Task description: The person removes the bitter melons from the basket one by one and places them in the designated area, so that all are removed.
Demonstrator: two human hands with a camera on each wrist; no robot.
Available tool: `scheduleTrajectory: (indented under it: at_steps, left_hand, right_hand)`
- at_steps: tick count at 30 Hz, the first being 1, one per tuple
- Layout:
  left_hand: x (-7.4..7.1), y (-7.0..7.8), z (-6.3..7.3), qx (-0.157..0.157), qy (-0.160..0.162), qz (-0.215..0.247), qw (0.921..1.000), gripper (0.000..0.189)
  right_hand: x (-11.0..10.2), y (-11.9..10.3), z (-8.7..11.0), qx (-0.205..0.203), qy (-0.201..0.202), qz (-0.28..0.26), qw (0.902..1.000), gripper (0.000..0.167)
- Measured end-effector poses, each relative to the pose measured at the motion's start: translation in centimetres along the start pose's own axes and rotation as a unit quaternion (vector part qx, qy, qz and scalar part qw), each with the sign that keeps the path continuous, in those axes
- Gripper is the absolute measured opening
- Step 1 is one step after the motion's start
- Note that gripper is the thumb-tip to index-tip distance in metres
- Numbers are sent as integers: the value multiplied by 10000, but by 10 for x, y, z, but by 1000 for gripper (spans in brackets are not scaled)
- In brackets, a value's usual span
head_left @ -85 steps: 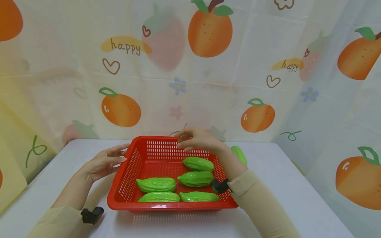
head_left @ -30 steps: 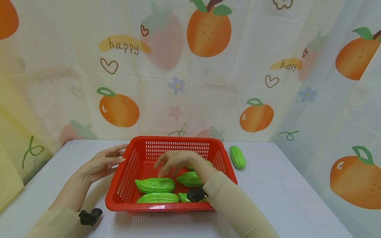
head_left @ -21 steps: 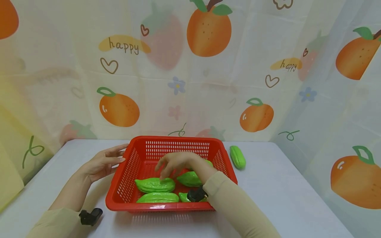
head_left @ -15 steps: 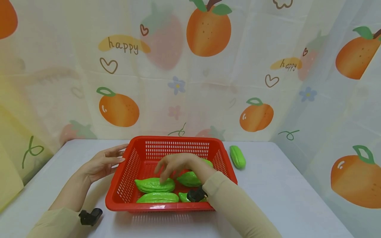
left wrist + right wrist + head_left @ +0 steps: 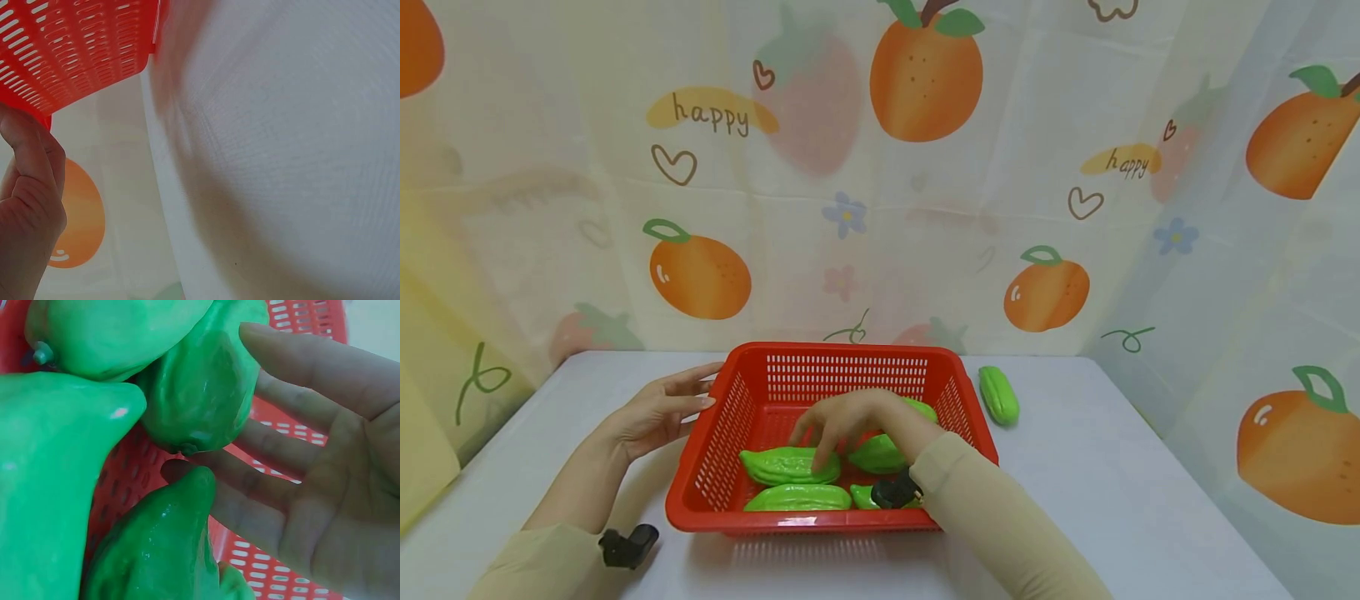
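My left hand [image 5: 658, 415] is at the left rim of a red perforated basket [image 5: 823, 520], its thumb on the rim and fingers along the outer side. In the left wrist view, bent fingers of that hand [image 5: 28, 181] meet the basket. My right hand [image 5: 842, 421] reaches inside, thumb at the blunt right end of a green bitter melon [image 5: 778, 465]. In the right wrist view, the fingers [image 5: 275, 494] extend between this melon [image 5: 200, 400] and another with a pointed tip [image 5: 156, 550]. The palm shows, with thumb and fingers spread apart.
Several more bitter melons lie in the basket, among them one at front left [image 5: 797, 498] and one [image 5: 880, 454] partly behind the right wrist. A single bitter melon [image 5: 998, 397] lies on the white table [image 5: 1097, 483], right of the basket. A fruit-print curtain stands behind.
My right hand went from above the basket's far right side down to the left melon; its thumb then slid slightly right and lower. The left hand stays at the rim.
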State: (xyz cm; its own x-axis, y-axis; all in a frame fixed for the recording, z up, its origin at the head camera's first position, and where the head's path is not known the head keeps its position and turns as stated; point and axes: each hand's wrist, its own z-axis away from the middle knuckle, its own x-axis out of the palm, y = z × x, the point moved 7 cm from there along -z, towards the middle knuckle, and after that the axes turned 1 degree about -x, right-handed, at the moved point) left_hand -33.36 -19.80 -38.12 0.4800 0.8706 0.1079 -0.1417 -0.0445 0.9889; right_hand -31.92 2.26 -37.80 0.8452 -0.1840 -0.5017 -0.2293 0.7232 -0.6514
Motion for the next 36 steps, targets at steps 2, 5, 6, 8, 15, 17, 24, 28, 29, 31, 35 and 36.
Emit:
scheduleTrajectory:
  at_steps: [2, 5, 6, 8, 15, 17, 24, 28, 29, 31, 35, 36]
  left_hand:
    - [0, 0, 0, -1, -2, -18, 10000, 47]
    - [-1, -1, -1, -35, 66, -33, 10000, 48]
    - [-1, -1, -1, -26, 54, -34, 10000, 48]
    - [-1, -1, -1, -25, 58, -19, 10000, 48]
    - [-3, -1, 0, -12, 69, -24, 10000, 46]
    - [-3, -1, 0, -10, 76, -45, 10000, 47]
    - [-2, -2, -1, -16, 83, -76, 9999, 49]
    - [-1, -2, -1, -15, 65, -51, 10000, 51]
    - [-2, -3, -1, -24, 72, -54, 10000, 51]
    - [-2, -3, -1, -40, 83, -67, 9999, 51]
    - [-3, -2, 0, -15, 62, -47, 10000, 48]
    - [-3, -2, 0, -2, 54, -30, 10000, 47]
  right_hand:
    - [1, 0, 0, -28, -73, 40, 10000, 55]
    - [3, -1, 0, -80, -167, 64, 9998, 59]
    - [4, -2, 0, -85, -182, 65, 9998, 59]
    - [4, -2, 1, -93, -183, 78, 9998, 59]
    - [5, -2, 1, -98, -132, 86, 9998, 58]
    - [5, -3, 1, -130, -118, 103, 9998, 57]
    - [2, -3, 0, -222, -16, 363, 9991, 56]
    - [1, -3, 1, -239, 30, 394, 9989, 55]
    - [1, -3, 1, -244, 57, 387, 9989, 54]
    - [0, -4, 2, -259, 115, 357, 9990, 54]
    - [-3, -6, 4, -343, 231, 336, 9986, 53]
    - [-3, -6, 5, -364, 252, 332, 9985, 53]
